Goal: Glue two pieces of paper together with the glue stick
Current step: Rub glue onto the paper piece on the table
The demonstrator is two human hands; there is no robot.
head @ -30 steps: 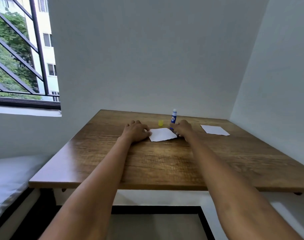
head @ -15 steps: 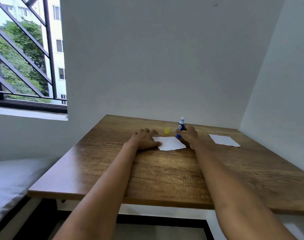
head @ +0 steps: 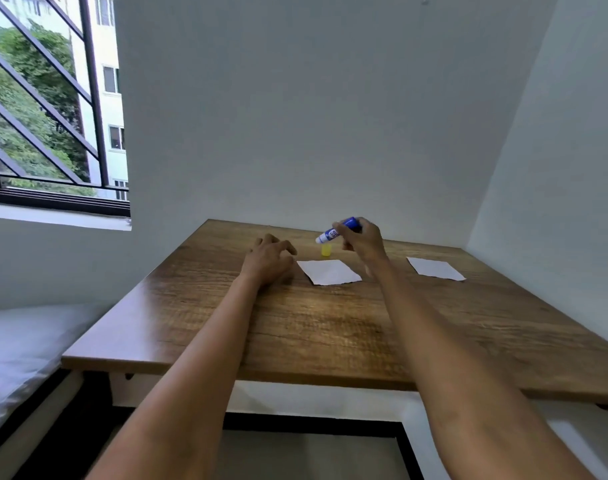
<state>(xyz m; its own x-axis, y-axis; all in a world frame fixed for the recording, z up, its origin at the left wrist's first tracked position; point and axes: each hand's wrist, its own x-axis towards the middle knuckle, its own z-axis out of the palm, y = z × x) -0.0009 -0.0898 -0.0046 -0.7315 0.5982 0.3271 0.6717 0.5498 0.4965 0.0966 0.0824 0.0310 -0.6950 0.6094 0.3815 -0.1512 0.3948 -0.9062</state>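
Note:
My right hand (head: 363,242) holds the blue and white glue stick (head: 333,232) in the air, tilted with its white tip pointing down and left, above the far edge of a white paper square (head: 328,271) on the wooden table (head: 330,323). The small yellow cap (head: 326,250) stands on the table just beyond that paper. My left hand (head: 269,259) rests on the table just left of the paper, fingers loosely spread and holding nothing. A second white paper (head: 434,267) lies further right.
The table fills a corner between grey walls at the back and right. A barred window (head: 49,109) is at upper left. A white mattress (head: 15,351) lies low on the left, beside the table's edge.
My right hand has lifted the glue stick off the table and tipped it over toward the left. My left hand has slid off the paper's left edge. The camera has tilted.

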